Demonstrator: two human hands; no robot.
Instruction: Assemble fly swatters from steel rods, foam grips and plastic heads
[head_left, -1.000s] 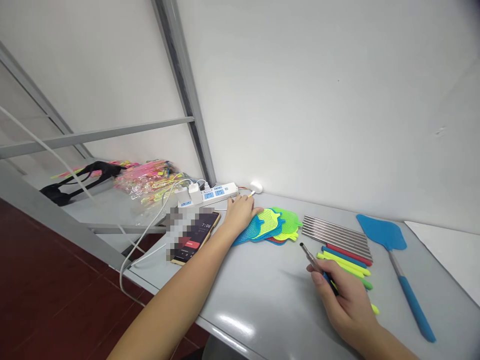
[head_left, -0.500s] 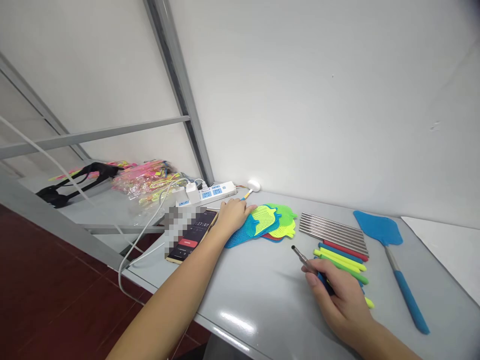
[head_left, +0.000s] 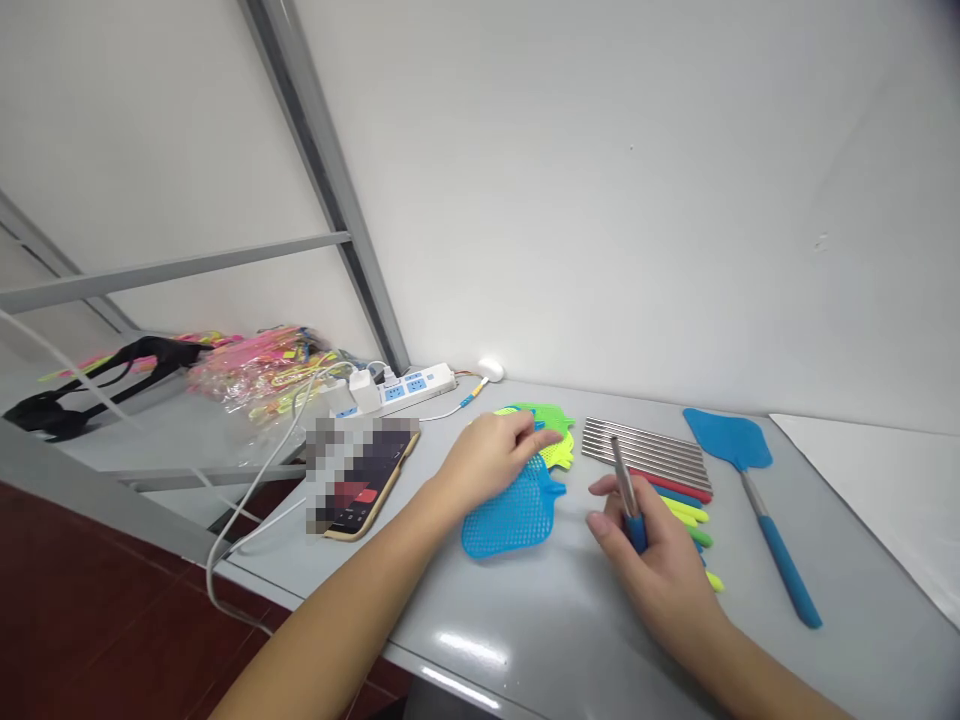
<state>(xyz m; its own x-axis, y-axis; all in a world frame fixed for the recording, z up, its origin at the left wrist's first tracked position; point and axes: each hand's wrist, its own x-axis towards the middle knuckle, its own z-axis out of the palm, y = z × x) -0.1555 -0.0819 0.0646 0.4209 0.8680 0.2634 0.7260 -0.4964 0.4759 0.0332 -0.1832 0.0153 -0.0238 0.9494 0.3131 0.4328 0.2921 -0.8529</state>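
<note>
Left hand lies open, fingers spread across green mesh fly-swatter heads at centre, blue mesh fly-swatter head touching its palm edge below. Right hand, further right, clenches steel-and-blue swatter handle, long axis near upright, steel tip up, 1 hand's grip only.

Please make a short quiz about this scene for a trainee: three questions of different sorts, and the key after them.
1. Which hand holds the steel rod with the blue grip?
2. True or false: the complete blue fly swatter lies to the right of the stack of steel rods.
3. Which colour is the mesh swatter head lying nearest the person, in front of the left hand? A blue, B red, C yellow.

Key: 1. The right hand. 2. True. 3. A.
</note>
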